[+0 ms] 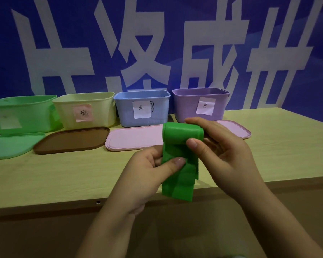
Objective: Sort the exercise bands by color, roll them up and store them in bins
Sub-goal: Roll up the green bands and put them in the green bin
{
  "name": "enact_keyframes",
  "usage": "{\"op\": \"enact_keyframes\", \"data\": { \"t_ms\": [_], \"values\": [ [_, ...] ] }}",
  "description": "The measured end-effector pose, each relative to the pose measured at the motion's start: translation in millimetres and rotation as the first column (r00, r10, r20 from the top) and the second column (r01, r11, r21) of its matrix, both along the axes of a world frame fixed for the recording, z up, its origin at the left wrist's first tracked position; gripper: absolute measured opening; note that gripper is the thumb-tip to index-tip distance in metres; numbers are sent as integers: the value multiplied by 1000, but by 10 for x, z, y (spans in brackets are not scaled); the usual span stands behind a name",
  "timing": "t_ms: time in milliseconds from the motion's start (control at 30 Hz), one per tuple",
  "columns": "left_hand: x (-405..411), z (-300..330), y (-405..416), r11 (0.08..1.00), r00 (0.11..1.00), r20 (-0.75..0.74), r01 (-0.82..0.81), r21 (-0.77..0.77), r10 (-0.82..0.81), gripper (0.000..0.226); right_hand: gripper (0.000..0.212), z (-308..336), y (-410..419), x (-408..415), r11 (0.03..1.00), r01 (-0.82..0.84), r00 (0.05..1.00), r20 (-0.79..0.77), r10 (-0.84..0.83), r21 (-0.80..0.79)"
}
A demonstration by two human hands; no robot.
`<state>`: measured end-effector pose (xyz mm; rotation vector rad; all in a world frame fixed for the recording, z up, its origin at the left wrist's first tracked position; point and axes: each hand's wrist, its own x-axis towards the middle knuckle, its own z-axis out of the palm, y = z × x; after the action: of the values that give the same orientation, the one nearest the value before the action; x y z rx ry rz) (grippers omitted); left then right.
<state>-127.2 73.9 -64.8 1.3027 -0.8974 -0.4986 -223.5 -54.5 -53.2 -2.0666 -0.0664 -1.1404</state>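
Landmark: blue bin point(142, 108), back row of the wooden table point(63, 175).

Far left of the blue bin: green bin point(21, 114), paper label on front, writing unreadable. Green lid point(11, 146) lies flat in front of it.

Immediately left of the blue bin: yellow bin point(86, 110), pink label. Brown lid point(73, 140) flat in front of it.

Blue bin: white handwritten label. Pink lid point(134, 138) flat in front, partly hidden by the band.

Right of the blue bin: purple bin point(201, 105), white label; second pink lid point(235, 129) in front, mostly behind the right hand.

In front of the blue bin, held above the table's near edge: green exercise band point(177, 159), upper part wound into a roll, loose tail hanging down.

Left hand point(147, 175): thumb and curled fingers pinch the tail just below the roll.

Right hand point(222, 151): fingers wrapped over the roll's top, thumb pressing its front; gripping the roll.

Bin contents cannot be seen from this angle.
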Motion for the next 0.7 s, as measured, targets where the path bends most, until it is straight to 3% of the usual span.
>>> {"op": "enact_keyframes", "data": {
  "t_ms": [167,333,500,700],
  "values": [
    [31,42,29,997,993,-94,69,-40,-72,33,37,-61,-10,48,974,128,989,104,-110,-185],
    [67,35,25,995,984,-154,84,-54,-91,27,39,-55,-11,36,936,167,985,90,-146,-309],
    [64,1,-4,995,981,-178,60,-76,-73,69,41,-48,-43,33,919,136,991,58,-124,-370],
    [3,2,-40,993,979,-194,-74,-86,56,35,45,-63,-114,8,972,-41,997,-69,26,-231]
  ]
}}
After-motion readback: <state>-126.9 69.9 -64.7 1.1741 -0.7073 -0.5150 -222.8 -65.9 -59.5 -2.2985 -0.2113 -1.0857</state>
